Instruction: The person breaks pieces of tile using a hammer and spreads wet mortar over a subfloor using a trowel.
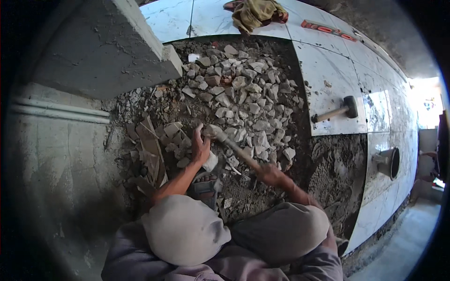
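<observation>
My right hand grips the wooden handle of a hammer, whose dusty head is beside the fingers of my left hand. My left fingers are curled at something partly hidden by them and the hammer head; I cannot make out what. A pale stone block lies just under my left hand. Broken rubble covers the dirt ahead of me. Flat broken shards lie to the left. My sandalled foot shows below the hands, between my bent knees.
A plastered column and pipes stand left. Marble-patterned tiles border the rubble, holding a mallet, bucket, red level and crumpled cloth. Wet mortar lies right. An unclear dark shape is at the far right.
</observation>
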Demonstrator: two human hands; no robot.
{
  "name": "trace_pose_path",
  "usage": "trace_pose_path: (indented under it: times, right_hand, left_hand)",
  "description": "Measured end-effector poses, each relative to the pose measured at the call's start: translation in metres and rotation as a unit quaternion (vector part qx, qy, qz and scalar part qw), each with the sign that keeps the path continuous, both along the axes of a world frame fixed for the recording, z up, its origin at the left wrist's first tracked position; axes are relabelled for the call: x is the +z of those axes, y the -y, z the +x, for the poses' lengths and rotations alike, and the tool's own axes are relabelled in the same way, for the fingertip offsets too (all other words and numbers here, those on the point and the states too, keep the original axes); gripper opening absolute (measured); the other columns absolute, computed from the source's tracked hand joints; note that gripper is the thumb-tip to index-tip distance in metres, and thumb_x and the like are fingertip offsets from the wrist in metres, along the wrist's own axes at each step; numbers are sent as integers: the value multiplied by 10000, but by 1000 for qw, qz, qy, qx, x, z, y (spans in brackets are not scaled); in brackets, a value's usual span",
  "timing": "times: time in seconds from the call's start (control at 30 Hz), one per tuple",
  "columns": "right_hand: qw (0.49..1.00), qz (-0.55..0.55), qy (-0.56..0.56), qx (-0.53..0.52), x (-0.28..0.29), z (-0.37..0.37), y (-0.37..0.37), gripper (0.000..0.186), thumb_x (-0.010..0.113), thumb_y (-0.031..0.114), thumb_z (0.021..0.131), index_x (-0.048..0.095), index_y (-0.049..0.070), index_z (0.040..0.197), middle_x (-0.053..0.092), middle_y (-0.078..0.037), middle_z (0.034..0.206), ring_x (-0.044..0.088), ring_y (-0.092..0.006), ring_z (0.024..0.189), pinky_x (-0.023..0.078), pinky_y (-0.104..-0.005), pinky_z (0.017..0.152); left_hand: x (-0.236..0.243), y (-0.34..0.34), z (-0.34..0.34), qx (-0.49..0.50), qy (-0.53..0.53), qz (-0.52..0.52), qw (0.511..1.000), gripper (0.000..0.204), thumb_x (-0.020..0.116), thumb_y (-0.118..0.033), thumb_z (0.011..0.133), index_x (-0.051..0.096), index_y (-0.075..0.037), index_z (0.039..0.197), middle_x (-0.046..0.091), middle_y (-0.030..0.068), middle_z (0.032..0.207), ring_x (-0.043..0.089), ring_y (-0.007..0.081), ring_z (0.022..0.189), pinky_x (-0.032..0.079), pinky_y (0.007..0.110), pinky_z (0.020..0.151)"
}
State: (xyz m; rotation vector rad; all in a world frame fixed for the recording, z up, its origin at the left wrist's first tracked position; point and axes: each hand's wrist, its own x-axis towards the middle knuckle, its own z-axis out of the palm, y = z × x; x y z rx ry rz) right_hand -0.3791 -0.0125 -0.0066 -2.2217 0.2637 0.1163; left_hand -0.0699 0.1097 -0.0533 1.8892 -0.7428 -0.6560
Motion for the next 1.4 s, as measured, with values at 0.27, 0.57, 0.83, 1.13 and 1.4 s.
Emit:
trace_pose_path:
  times: [0.27,0.57,0.83,1.13,1.4]
  right_hand:
    - [962,104,-58,-247,152,69,9,281,632,162,734,547,27,966,570,-164,728,559,-315,636,443,-415,608]
    - [937,134,-189,-261,34,18,-3,375,573,357,850,554,-1,960,546,-88,719,510,-202,648,398,-356,555]
    - [943,87,-58,-315,179,24,33,567,728,354,745,533,-26,1117,599,-153,761,603,-218,678,461,-345,610]
    - [936,-41,-9,-350,175,41,16,464,714,297,787,513,14,1095,644,-208,862,660,-337,791,510,-414,672]
    - [963,-53,-225,-140,20,50,-4,323,584,287,871,454,32,1022,621,-206,730,620,-409,705,478,-501,649]
  left_hand:
    - [12,-22,9,-55,108,23,992,439,507,-171,918,374,-35,1313,373,202,1339,400,392,1216,346,474,1000]
    - [39,-53,-26,-210,156,127,957,559,717,-234,737,454,-48,1193,442,209,1222,465,406,1109,411,465,903]
    - [33,-36,-33,-275,98,64,954,457,683,-150,767,499,-40,1171,488,192,1173,459,399,1130,421,471,905]
    - [24,-23,-9,-229,137,73,961,597,722,-157,753,437,-68,1270,458,174,1292,398,369,1230,328,473,1015]
    - [24,-66,-5,-5,36,10,999,492,491,-137,913,310,-14,1354,329,203,1371,345,344,1270,267,462,1062]
